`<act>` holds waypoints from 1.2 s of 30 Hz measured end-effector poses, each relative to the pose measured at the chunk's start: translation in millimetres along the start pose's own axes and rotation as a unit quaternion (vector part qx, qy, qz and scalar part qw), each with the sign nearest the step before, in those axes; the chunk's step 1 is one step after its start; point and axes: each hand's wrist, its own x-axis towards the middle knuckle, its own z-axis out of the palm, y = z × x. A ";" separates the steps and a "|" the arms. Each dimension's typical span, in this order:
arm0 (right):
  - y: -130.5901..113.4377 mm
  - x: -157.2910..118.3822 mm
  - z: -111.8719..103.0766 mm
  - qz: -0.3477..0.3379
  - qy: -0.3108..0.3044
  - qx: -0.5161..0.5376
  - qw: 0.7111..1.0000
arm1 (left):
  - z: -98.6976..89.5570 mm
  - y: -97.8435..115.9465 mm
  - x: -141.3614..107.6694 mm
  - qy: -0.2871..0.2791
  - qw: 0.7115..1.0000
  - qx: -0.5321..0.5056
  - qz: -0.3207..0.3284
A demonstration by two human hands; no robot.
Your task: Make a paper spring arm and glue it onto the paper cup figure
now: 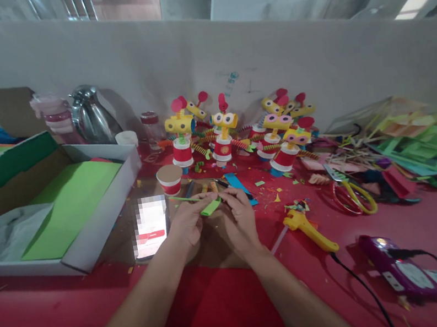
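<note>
Between my two hands is a piece of bright green paper (211, 207), pinched at its edges over a brown board (212, 254). My left hand (186, 222) is closed on its left side, with a thin green strip sticking out past the fingers. My right hand (237, 210) pinches the paper's right end with its fingertips. Just beyond the hands stands a red and white paper cup (170, 180) with a brown top. To the left of my left hand lies a lit phone (151, 225). Blue paper strips (239, 185) and a dark pen (221, 183) lie behind my right hand.
Several cup figures with yellow heads (223, 121) stand along the wall. A yellow glue gun (311, 231), scissors (351, 194) and a purple device (401, 269) with cords lie to the right. At left sits a white box (101, 216) holding green sheets. Paper scraps dot the red table (228, 296).
</note>
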 end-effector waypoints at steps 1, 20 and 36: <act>-0.2 0.4 0.4 0.004 0.002 0.004 1.000 | -0.4 0.9 -0.5 -0.004 1.000 0.005 -0.002; -1.9 8.5 0.2 0.225 0.048 0.289 0.929 | 5.0 -1.0 -9.1 -0.035 0.995 0.083 0.038; -10.1 14.8 -3.7 0.369 0.057 0.362 0.854 | 4.6 -5.3 -7.9 0.026 0.977 0.177 0.118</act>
